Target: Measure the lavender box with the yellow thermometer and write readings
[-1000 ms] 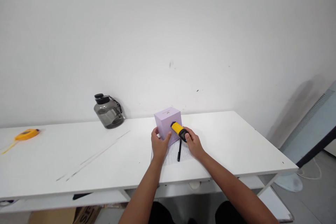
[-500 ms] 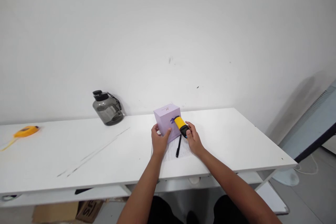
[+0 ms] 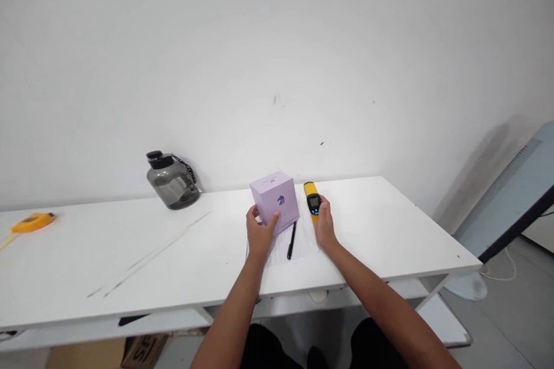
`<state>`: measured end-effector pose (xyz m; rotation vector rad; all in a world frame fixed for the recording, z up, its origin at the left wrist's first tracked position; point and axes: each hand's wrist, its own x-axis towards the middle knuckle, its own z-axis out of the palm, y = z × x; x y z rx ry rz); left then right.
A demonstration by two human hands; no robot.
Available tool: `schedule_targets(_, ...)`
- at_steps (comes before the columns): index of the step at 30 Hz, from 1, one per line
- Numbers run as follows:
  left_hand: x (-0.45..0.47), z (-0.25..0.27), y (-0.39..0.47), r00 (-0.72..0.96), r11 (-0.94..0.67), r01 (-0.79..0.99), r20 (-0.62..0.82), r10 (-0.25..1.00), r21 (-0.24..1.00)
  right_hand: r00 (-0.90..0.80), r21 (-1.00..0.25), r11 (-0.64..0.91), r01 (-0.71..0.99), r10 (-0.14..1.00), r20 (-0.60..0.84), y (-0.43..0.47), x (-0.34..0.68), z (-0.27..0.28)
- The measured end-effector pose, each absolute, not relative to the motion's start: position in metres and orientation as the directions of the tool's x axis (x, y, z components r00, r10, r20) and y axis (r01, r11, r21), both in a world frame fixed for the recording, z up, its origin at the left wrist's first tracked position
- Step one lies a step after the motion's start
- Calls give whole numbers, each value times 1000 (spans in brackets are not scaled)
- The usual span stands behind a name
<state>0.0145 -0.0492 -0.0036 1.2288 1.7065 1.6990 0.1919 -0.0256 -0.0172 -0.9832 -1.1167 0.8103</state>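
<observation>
A light purple box (image 3: 285, 207) with a dark blue emblem on its front is gripped at its lower left by my left hand (image 3: 260, 233), thumb across the front face. My right hand (image 3: 325, 228) is wrapped round a yellow and black infrared thermometer (image 3: 310, 189), its small screen and blue buttons facing up at me. The thermometer is to the right of the box, apart from it. Below them a black pen (image 3: 291, 242) lies on a sheet of paper (image 3: 305, 248), partly hidden by the box and my hands.
On the white table (image 3: 164, 265), a grey see-through water bottle (image 3: 171, 184) stands near the wall. A yellow tape measure (image 3: 34, 222) lies at far left with its tape out. A pale blue-grey appliance (image 3: 497, 225) stands beyond the right edge; a cardboard box (image 3: 145, 350) is below.
My right hand has drawn the thermometer away from the box's front to the right and turned it, so its screen now shows. My left hand still holds the box.
</observation>
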Motion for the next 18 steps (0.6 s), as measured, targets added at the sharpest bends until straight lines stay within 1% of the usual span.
schedule_targets(6, 14, -5, -48, -512, -145, 288, 280, 812, 947, 302, -964, 264, -16, 921, 247, -30, 193, -8)
schedule_targets(14, 15, -6, -47, -512, -158, 286, 290, 808, 945, 350, -977, 213, -17, 916, 194, -28, 195, -4)
schedule_targets(16, 15, -6, -47, -510, -162, 291, 297, 808, 943, 372, -980, 197, 41, 907, 198, -26, 200, -1)
schedule_targets(18, 15, -6, -47, -511, -162, 293, 297, 806, 942, 364, -973, 160, 167, 907, 211, -23, 209, 4)
